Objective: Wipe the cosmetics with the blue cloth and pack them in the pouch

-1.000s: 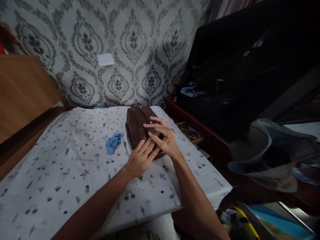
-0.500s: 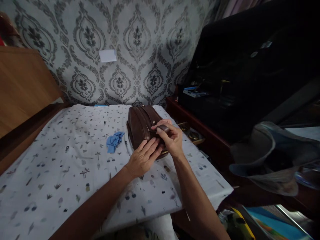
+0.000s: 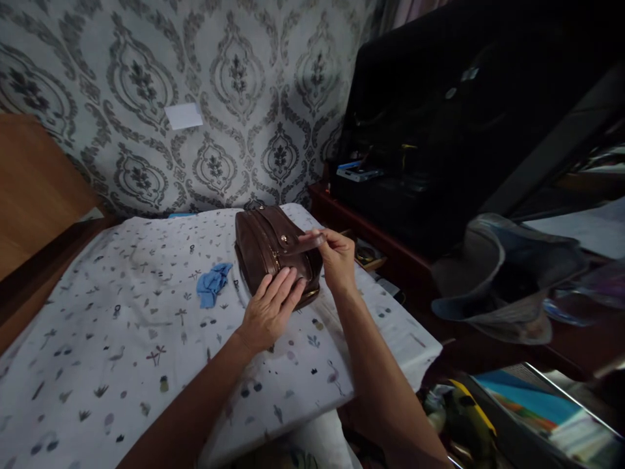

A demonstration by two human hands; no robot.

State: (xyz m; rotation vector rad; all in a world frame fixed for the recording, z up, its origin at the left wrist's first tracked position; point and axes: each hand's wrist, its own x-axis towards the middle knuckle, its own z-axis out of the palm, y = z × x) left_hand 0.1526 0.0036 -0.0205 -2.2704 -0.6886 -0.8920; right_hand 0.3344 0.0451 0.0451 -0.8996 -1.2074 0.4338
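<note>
A dark brown leather bag [image 3: 254, 244] with brass zips and snaps lies on the patterned white cloth [image 3: 151, 332]. My left hand [image 3: 271, 303] rests flat on the bag's near end, fingers stretched out. Pinched in my right hand [image 3: 339, 257] is the end of a brown strap [image 3: 307, 244] on the bag, lifted off its near right side. A crumpled blue cloth [image 3: 213, 285] sits just left of the bag.
A large black screen [image 3: 415, 130] stands on the reddish wooden stand [image 3: 405, 280] to the right. A pulled-out drawer [image 3: 374, 260] holds small items. A grey hat-like thing [image 3: 502, 280] is at the right, and a wooden board [image 3: 39, 182] at the left.
My right hand has pulled the strap outward to the right, away from the bag, so more of it shows. My left hand stays on the bag. The whole view has shifted.
</note>
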